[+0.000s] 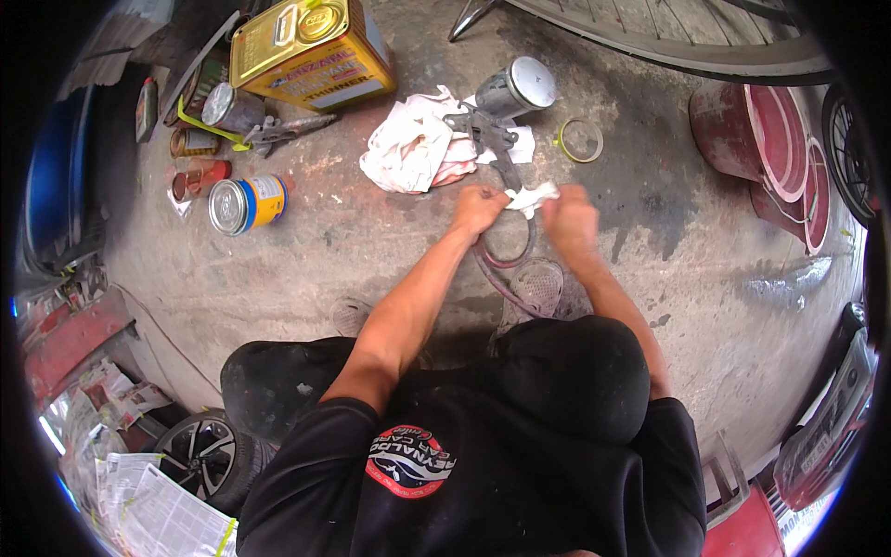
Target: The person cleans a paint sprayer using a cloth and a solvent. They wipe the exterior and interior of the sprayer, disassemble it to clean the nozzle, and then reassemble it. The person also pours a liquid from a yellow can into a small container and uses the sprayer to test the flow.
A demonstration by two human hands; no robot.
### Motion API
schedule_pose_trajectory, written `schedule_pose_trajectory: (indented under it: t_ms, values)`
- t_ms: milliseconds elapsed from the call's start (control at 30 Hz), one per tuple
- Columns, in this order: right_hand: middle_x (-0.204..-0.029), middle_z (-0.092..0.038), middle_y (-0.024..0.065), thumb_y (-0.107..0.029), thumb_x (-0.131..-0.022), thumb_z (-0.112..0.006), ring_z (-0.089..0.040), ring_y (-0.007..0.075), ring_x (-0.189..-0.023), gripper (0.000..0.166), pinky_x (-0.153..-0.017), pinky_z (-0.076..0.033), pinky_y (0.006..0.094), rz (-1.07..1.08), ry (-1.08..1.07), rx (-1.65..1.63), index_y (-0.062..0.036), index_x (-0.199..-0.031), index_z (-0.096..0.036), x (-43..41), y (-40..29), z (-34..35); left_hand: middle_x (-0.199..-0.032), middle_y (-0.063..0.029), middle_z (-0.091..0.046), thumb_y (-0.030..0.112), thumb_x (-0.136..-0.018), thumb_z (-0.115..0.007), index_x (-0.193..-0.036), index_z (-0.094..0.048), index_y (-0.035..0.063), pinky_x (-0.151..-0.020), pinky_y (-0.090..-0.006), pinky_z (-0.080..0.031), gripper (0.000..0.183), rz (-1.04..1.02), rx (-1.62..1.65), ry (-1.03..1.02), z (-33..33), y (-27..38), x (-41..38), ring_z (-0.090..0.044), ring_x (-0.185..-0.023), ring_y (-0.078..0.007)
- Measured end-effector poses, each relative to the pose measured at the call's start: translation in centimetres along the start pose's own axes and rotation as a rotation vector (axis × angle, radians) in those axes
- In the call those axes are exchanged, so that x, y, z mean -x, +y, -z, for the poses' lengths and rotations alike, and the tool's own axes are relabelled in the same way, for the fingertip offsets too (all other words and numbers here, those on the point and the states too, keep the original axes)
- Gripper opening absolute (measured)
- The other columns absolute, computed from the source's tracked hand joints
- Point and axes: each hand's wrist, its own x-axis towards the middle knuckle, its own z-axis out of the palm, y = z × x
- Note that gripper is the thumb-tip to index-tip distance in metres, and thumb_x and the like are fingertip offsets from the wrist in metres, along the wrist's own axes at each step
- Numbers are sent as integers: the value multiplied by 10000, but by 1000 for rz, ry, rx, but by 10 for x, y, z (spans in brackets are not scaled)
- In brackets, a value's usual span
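A spray gun (482,129) lies on the concrete floor in front of me, its metal cup (516,89) tilted over at the far end. From its handle a hose (507,263) loops back over my right shoe. A small white cloth (532,199) sits at the lower end of the handle. My left hand (480,209) pinches the cloth's left end. My right hand (571,219), blurred, grips the right end. Just left of the gun is a bunched white rag (411,143) with pinkish stains.
Left stand a thinner tin (317,59), a blue-and-yellow can (264,202), a red cup (198,179) and another spray gun (285,132). A tape roll (582,139) lies to the right. Red buckets (745,139) and a bicycle wheel (696,42) are farther right; a car wheel (202,456) is lower left.
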Motion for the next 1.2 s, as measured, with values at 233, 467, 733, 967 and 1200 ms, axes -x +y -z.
schedule_pose_trajectory:
  t_ms: [233, 467, 733, 967, 1200]
  values:
    - [-847, -716, 196, -140, -880, -659, -700, 358, -728, 182, -691, -568, 426, -751, -144, -520, 7, -983, -691, 2, 35, 34, -658, -21, -604, 139, -862, -755, -877, -685, 10, -431, -282, -346, 148, -56, 75, -7, 5, -16, -8, -480, -488, -79]
    - [-1114, -676, 241, -178, -858, -716, -646, 383, -1044, 431, -908, -514, 468, -159, -355, -392, -11, -1246, -628, -18, -33, 30, -644, -44, -660, 223, -842, -765, -878, -735, 27, -541, -314, -459, 201, -251, -174, 375, 0, -12, 24, -577, -557, -125]
    - [-1042, -699, 306, -194, -783, -701, -658, 442, -1086, 565, -962, -504, 460, -472, -619, -332, 29, -1290, -585, -43, -40, 9, -661, 16, -636, 159, -869, -730, -1053, -774, 45, -514, -261, -403, 220, -197, -188, 38, 0, 4, 43, -519, -561, -53]
    - [-1047, -707, 147, -72, -802, -635, -677, 218, -1017, 523, -876, -524, 324, -745, -797, -1085, 21, -1310, -555, -36, -6, 8, -656, 7, -615, 133, -843, -748, -1129, -741, 4, -455, -254, -356, 313, -11, 80, -114, 4, 1, 32, -477, -477, -65]
    - [-1035, -696, 69, 112, -833, -554, -666, 138, -951, 521, -874, -523, 276, -623, -541, -1387, 8, -1343, -532, -3, -5, 18, -645, 4, -603, 112, -877, -732, -1071, -748, 17, -430, -253, -331, 217, -198, -278, -152, -4, 14, 40, -466, -475, -47]
